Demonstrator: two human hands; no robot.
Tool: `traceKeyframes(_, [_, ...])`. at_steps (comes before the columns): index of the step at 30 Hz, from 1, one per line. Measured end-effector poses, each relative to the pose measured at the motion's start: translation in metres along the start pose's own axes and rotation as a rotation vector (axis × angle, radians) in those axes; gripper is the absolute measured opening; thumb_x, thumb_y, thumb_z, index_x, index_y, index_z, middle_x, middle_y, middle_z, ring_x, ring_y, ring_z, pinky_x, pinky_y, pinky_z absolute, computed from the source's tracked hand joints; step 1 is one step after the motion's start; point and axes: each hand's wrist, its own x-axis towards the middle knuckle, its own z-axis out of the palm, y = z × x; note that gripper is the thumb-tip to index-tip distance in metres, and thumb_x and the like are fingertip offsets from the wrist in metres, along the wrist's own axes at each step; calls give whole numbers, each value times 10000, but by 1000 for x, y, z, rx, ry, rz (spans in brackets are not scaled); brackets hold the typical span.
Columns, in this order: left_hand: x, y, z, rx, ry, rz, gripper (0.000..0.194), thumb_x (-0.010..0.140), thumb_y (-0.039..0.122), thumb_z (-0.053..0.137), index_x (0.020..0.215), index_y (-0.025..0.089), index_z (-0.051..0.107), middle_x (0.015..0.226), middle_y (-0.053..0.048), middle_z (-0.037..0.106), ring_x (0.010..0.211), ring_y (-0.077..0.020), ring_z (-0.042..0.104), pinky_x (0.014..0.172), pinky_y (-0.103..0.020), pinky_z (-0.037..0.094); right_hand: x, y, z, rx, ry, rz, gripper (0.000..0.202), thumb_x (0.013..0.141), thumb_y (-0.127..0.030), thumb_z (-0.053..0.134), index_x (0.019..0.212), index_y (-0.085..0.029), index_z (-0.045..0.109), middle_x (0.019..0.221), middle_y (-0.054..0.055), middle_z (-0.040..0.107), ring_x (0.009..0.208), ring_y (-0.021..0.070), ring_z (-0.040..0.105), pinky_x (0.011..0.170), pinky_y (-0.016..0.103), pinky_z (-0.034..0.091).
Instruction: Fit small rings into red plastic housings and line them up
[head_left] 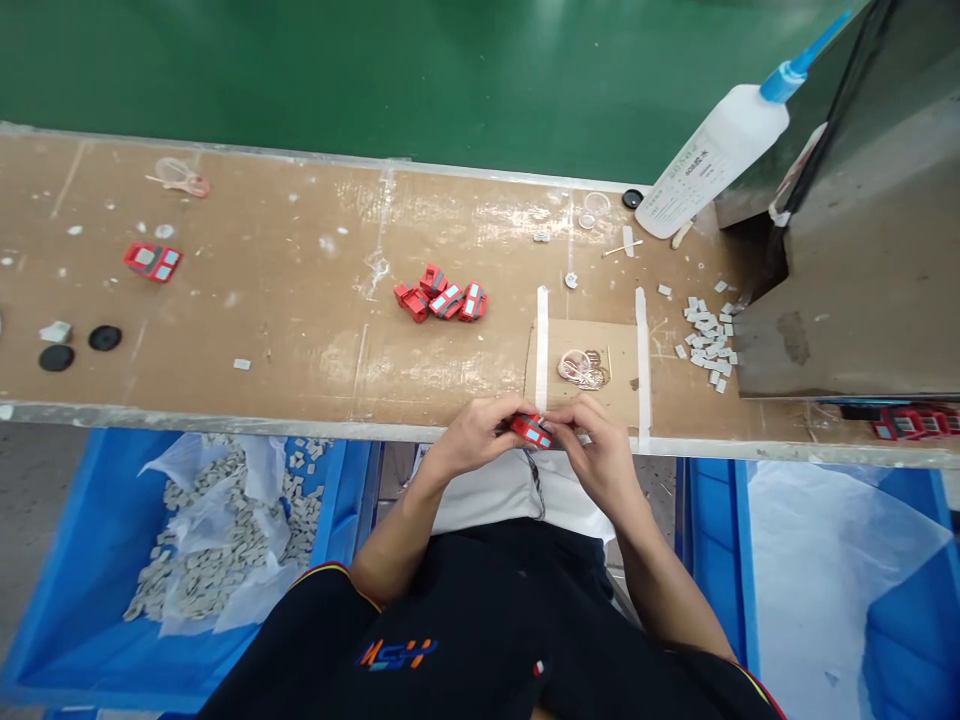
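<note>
Left hand (472,436) and right hand (601,446) observed pinching one red toy car (534,432) between them at the near edge of the table (300,300). Four similar cars (447,301) lie clustered farther in, leftward; pale pieces (709,338) lie scattered at right, beside a metal housing (855,260).

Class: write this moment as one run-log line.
left hand: gripping red toy car | right hand: gripping same car | beyond, right: pale pieces, white bottle

Four clustered cars (448,301); one bottle (715,160)
</note>
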Motion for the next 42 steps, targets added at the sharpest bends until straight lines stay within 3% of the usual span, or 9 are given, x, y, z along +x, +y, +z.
traceKeyframes(5, [-1, 3, 1, 75, 0, -18, 89, 908, 216, 656, 988, 177, 654, 852, -26, 704, 739, -150, 662, 686, -254, 531, -9, -9, -2, -124, -68, -29, 183, 1006, -193, 522, 993, -216, 703, 812, 40, 586, 718, 176, 603, 657, 296, 512])
traceKeyframes(9, [-2, 4, 2, 114, -14, -8, 92, 908, 189, 636, 1000, 188, 645, 848, -15, 691, 712, -139, 633, 670, -245, 514, -10, -12, -4, -103, -117, -49, 184, 1009, -181, 517, 1051, -227, 690, 947, 78, 624, 879, 209, 646, 765, 344, 556])
traceKeyframes(14, [-1, 2, 1, 83, 1, 31, 91, 899, 186, 663, 990, 182, 658, 839, -18, 693, 686, -125, 609, 651, -236, 500, -9, 0, -2, 118, -99, 8, 116, 987, -231, 581, 1007, -223, 694, 1063, 89, 631, 986, 209, 658, 805, 344, 594])
traceKeyframes(18, [1, 1, 2, -65, 54, 91, 109, 911, 201, 663, 1019, 186, 654, 953, -71, 725, 840, -166, 681, 731, -270, 550, -15, 7, 8, 335, -63, 150, 240, 977, -333, 623, 1194, -233, 647, 1149, 101, 662, 1003, 208, 698, 827, 343, 624])
traceKeyframes(21, [3, 2, 0, -120, 75, 167, 124, 916, 220, 676, 1036, 197, 653, 1036, -95, 718, 950, -186, 694, 784, -293, 572, -18, 6, 13, 328, -23, 156, 315, 963, -352, 650, 1256, -240, 629, 1102, 89, 691, 979, 213, 708, 832, 352, 624])
traceKeyframes(25, [5, 5, -3, -115, 34, 170, 230, 878, 282, 741, 1082, 198, 677, 1168, -120, 690, 1065, -215, 677, 839, -329, 586, -15, 4, 10, 168, 32, 82, 257, 944, -332, 674, 1186, -246, 681, 945, 51, 662, 816, 198, 674, 727, 335, 605])
traceKeyframes(30, [8, 7, -4, -122, 77, 106, 59, 917, 224, 668, 922, 173, 697, 1035, -95, 693, 932, -174, 680, 782, -292, 572, -8, 2, 3, 54, -16, 27, 250, 954, -341, 660, 1179, -233, 687, 902, 50, 623, 771, 201, 643, 724, 343, 586])
traceKeyframes(42, [6, 4, -9, -264, 34, -7, 166, 904, 336, 723, 897, 171, 737, 984, -96, 681, 919, -190, 673, 759, -304, 569, -2, 1, 1, 87, -83, 21, 251, 947, -362, 683, 1157, -226, 688, 902, 51, 638, 772, 198, 645, 694, 327, 578])
